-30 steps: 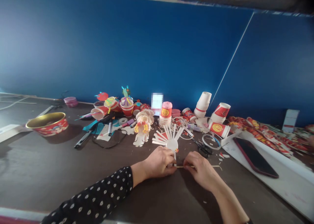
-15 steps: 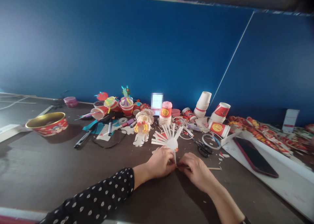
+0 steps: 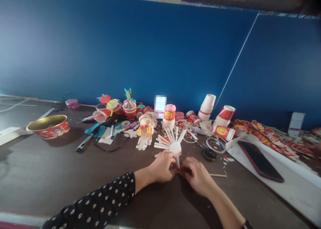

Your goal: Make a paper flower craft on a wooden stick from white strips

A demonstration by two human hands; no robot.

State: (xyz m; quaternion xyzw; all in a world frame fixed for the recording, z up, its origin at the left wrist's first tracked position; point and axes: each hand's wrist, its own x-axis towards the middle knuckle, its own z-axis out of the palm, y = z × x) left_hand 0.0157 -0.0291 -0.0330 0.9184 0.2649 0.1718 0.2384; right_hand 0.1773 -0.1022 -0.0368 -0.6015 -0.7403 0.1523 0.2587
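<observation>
A paper cup cut into strips (image 3: 175, 147) lies fanned out on the dark table, its round base in the middle and a small red and yellow bit at the base's edge. One strip points toward me. My left hand (image 3: 165, 166) is closed at that strip, thumb and fingers pinched. Facing it, my right hand (image 3: 195, 175) pinches the near end of the same strip, and the fingertips of both hands almost meet. My fingers hide the strip's tip. A thin wooden stick (image 3: 218, 175) sticks out from behind my right hand.
Black scissors (image 3: 208, 152) and a tape ring (image 3: 216, 144) lie to the right, near a white tray (image 3: 283, 192) holding a phone (image 3: 260, 160). Paper cups (image 3: 207, 106), a frilled paper figure (image 3: 145, 130) and pens stand behind. A red tin bowl (image 3: 48, 127) is at left.
Both hands have shifted very slightly to the left, still pinched together at the strip. The right hand's knuckles have turned a little. Everything else stays as it was.
</observation>
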